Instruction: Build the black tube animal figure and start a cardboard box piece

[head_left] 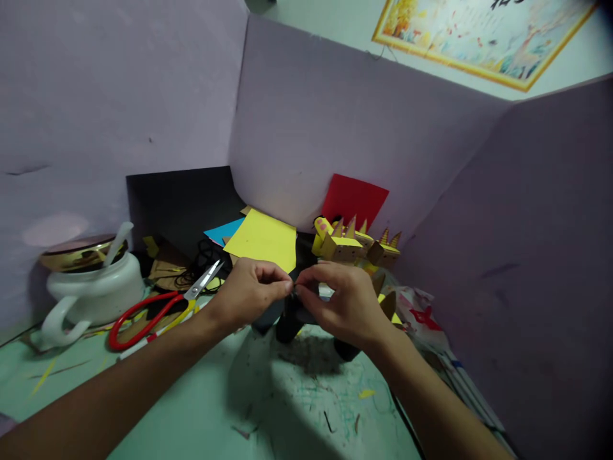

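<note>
**Two hands pinch a dark paper piece above the worktop**

The left hand (pixel 249 291) and the right hand (pixel 347 300) meet at their fingertips, and each grip is pressed together on a small dark paper piece (pixel 290 316), held just above the green worktop (pixel 287 409). What this piece is exactly, I cannot tell. Red-handled scissors (pixel 160 306) lie left of the hands, beside a white pot (pixel 90 287). Behind the hands lies a yellow sheet (pixel 263 239), and yellow paper figures (pixel 354 246) stand near.
</note>
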Motion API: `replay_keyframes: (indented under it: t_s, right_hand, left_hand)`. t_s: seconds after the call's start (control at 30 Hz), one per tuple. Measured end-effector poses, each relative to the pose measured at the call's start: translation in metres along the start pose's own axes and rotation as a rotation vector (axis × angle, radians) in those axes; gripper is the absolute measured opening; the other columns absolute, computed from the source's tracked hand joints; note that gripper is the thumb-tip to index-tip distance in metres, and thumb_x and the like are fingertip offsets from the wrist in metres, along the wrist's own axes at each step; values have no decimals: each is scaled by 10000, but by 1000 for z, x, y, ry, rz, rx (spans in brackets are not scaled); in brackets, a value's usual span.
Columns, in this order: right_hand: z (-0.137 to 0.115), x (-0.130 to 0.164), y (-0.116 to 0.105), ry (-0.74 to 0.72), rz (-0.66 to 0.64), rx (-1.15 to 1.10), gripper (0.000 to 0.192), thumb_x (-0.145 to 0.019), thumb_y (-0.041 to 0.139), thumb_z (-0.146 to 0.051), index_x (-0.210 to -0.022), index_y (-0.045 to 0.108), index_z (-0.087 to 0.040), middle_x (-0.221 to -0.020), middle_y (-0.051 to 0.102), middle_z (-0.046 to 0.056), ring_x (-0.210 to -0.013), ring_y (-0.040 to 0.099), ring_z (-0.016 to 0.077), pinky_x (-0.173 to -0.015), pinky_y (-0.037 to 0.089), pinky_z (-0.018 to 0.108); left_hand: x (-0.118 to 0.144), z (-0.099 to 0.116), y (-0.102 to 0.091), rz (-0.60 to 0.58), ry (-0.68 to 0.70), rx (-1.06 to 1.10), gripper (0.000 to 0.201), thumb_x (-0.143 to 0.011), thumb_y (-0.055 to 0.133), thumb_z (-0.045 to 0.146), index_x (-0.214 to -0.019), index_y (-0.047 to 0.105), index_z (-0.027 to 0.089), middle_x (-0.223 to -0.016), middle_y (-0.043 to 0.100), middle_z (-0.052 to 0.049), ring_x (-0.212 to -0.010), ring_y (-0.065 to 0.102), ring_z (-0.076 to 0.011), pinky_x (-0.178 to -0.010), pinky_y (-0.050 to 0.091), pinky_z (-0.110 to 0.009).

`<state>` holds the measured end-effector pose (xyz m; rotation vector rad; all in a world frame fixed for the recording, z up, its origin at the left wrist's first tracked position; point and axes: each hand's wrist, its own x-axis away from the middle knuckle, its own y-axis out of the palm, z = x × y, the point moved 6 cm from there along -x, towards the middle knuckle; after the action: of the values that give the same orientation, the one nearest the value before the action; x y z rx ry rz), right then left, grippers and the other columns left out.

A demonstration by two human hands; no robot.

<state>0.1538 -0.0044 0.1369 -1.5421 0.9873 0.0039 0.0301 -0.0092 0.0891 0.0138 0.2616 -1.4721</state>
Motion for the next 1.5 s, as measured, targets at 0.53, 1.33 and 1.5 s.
replay_keyframes:
  t_s: [0.53,1.33,1.5]
  right_hand:
    - [22,4,7,61,32,30,116,-716,557,-123,-757,622,-211,-750,672,6,-753,593,184,-947,287,474]
    - [10,18,18,-101,-41,91,316,-654,512,-110,-930,614,-226,-871,660,22,-847,576,205,-1039,110,536]
    - [11,20,20,-97,-68,115,314,-646,516,-119,-931,606,-214,-864,645,26,-854,562,204,-1043,110,525]
  left_hand:
    - [-7,-21,-3,93,-62,-7,95,-573,598,214,-540,614,126,-470,523,36,-469,425,-77,-457,319,-203]
    - [-7,-24,2,34,-13,-96,86,-598,585,202,-561,622,134,-517,563,17,-514,475,-98,-513,361,-222]
    - [-7,-24,3,19,-20,-119,88,-595,586,207,-568,621,131,-526,570,15,-525,486,-102,-520,366,-220]
